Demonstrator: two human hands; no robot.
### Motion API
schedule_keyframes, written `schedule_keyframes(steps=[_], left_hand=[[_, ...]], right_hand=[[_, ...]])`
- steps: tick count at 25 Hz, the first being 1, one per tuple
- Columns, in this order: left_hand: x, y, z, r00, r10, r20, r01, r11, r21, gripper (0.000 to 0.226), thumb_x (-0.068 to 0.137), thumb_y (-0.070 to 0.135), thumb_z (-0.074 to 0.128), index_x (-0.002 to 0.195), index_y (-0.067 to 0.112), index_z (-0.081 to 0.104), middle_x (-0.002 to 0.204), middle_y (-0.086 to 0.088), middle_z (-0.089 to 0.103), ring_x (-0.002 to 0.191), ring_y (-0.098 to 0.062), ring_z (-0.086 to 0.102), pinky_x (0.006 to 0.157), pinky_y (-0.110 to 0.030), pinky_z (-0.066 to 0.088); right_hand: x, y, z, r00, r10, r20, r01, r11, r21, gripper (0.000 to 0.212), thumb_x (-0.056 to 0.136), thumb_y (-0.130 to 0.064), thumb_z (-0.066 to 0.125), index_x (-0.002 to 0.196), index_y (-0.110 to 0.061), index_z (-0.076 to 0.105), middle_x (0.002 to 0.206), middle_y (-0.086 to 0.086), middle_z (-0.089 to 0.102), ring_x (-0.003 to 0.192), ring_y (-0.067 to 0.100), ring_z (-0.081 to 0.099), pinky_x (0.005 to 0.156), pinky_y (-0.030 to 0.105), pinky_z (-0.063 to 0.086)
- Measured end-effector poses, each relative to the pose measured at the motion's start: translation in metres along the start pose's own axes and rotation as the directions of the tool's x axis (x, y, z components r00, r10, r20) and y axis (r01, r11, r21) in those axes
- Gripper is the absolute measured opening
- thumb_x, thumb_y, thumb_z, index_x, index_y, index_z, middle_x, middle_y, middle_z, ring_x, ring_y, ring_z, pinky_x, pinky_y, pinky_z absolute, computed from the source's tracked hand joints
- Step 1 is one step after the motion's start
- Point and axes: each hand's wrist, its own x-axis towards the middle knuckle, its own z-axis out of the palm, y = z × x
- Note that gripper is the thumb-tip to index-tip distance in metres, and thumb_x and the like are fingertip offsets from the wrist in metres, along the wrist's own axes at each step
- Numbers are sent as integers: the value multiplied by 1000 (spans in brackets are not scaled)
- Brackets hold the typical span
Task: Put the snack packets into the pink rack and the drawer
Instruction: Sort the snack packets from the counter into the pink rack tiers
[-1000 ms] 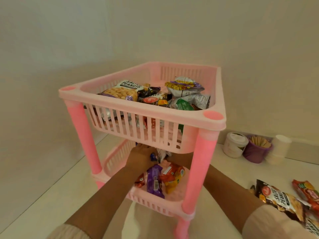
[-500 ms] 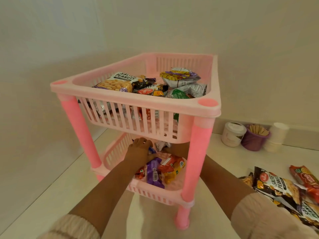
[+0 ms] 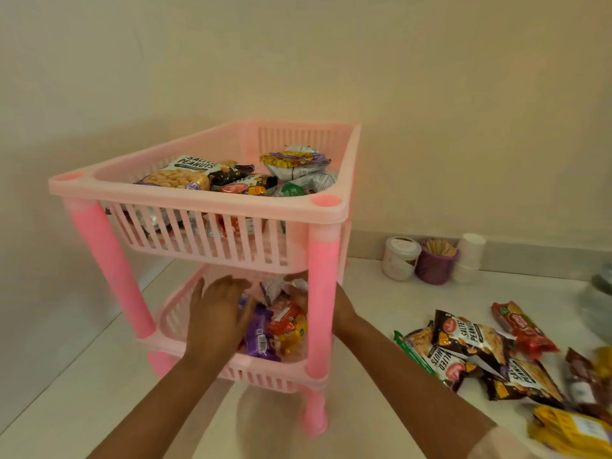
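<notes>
A: Two tiers on the pink rack at my far left, both already carrying snack packets. Up top I read a salted peanuts packet against the near-left wall, with a yellow and purple packet further right.

B: And my left hand?

A: It hangs over the lower tier, fingers straight and spread, palm down, nothing held. Its fingertips sit just beside a purple packet, though I cannot tell whether they touch. An orange packet lies right beside the purple one, and a crumpled silver packet sits behind both.

B: What about my right hand?

A: Mostly hidden behind the near right leg of the rack. I see the wrist and the back of the hand only, so I cannot tell whether that grip is loose or closed on something.

B: Further right?

A: More packets lie loose in a pile on the white surface, well apart from the rack. Behind them, against the wall, stand a white jar, a purple cup of wooden sticks and a white cup stack
</notes>
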Motion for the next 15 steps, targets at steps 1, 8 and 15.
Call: schedule_keyframes(steps=[1, 8, 15], left_hand=[[-15, 5, -2, 999, -33, -5, 33, 999, -42, 41, 89, 41, 35, 94, 16, 67, 96, -7, 71, 95, -27, 65, 100, -52, 34], [-136, 60, 27, 998, 63, -4, -61, 947, -314, 66, 91, 59, 17, 143, 20, 26, 154, 10, 20, 142, -15, 13, 113, -39, 11], [-183, 134, 61, 920, 375, -112, -367, 725, -583, 68, 91, 50, 40, 147, 26, 11, 155, 12, 14, 141, -12, 21, 106, -32, 28]], right_hand=[[-5, 13, 3, 1000, -5, 20, 6, 999, -49, 30, 90, -13, 55, 74, -37, 61, 87, 8, 67, 89, 29, 64, 82, 42, 53], [-98, 64, 10, 998, -52, -32, 46, 986, -160, 36, 96, -44, 31, 132, -43, 37, 149, -21, 23, 137, -6, 19, 110, 11, 15], [-191, 109, -22, 973, 96, -210, -157, 941, -298, 50, 88, -61, 26, 132, -41, 38, 143, -28, 20, 134, -10, 16, 109, 19, 25]])
